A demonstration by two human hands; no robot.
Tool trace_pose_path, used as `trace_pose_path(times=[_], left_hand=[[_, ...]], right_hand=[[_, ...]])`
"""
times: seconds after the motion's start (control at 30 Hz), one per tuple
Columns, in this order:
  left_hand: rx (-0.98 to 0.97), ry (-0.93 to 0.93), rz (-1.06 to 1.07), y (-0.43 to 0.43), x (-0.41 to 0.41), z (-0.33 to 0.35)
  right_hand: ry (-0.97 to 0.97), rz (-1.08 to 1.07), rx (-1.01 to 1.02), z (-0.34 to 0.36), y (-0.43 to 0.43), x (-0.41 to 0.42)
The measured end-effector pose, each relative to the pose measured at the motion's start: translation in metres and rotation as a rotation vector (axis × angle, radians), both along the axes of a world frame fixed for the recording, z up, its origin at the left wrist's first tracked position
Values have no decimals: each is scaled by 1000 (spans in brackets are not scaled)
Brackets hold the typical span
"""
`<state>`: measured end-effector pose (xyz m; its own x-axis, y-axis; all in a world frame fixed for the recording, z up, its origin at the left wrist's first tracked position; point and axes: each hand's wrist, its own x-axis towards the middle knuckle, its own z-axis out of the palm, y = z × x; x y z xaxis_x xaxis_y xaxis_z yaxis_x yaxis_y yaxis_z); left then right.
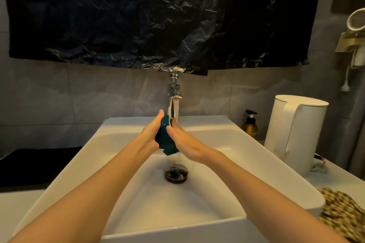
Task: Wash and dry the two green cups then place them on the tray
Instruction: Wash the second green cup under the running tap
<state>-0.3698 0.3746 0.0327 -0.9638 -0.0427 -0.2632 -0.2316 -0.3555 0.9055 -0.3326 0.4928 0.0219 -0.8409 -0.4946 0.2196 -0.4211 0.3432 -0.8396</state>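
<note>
One green cup (166, 141) is held over the sink (256, 145), right under the running tap (173, 92), so the water falls on it and drains straight into the basin. The left hand (152, 134) has its grip clamped round the cup's side to steady it in the stream. The right hand (186, 143) lies with its grip apart, fingers straight against the other side, probably rubbing it clean. The second cup is out of sight, and a patterned cloth (339, 213) lies on the counter (335, 181) at the right, handy for drying.

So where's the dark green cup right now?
In the head view, the dark green cup is at centre, above the white sink, gripped by the left hand with the right hand against it, under the chrome tap.
</note>
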Motion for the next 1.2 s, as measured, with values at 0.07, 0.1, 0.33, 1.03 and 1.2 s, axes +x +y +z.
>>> trace_pose_path(times=[0.07,0.1,0.33,1.03,1.2], left_hand=[[5,12,17,4,3,2],[9,16,29,4,2,2],[65,41,15,-8,-4,6],[-1511,1022,-232,11,20,-16],[-1386,947,-110,1,6,-14]], right_hand=[[103,-47,109,4,5,2],[138,-69,141,6,6,2],[31,-47,-19,1,-3,-3],[-769,-352,-529,14,45,-17],[-608,-498,-517,4,31,-23]])
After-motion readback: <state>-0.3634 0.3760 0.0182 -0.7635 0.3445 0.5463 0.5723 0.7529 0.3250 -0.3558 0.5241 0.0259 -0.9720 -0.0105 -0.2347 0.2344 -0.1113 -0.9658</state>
